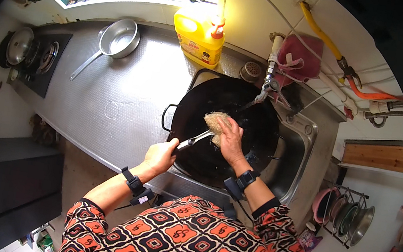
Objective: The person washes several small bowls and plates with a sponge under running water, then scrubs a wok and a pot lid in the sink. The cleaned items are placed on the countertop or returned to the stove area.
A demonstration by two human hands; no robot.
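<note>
Inside the sink rests a large black wok, with one loop handle over the counter side. My left hand grips the dark handle of a metal kitchen utensil above the wok. A tan fibrous scrubber is pressed around the utensil's far end by my right hand, so that end is hidden. The faucet points down into the wok, near its back right edge; I cannot tell whether water runs.
Left on the steel counter sits a metal saucepan. A yellow detergent jug stands behind the wok. Farther left is a gas stove with a lidded pan. The sink's bare basin shows at right, and a rack holds several basins.
</note>
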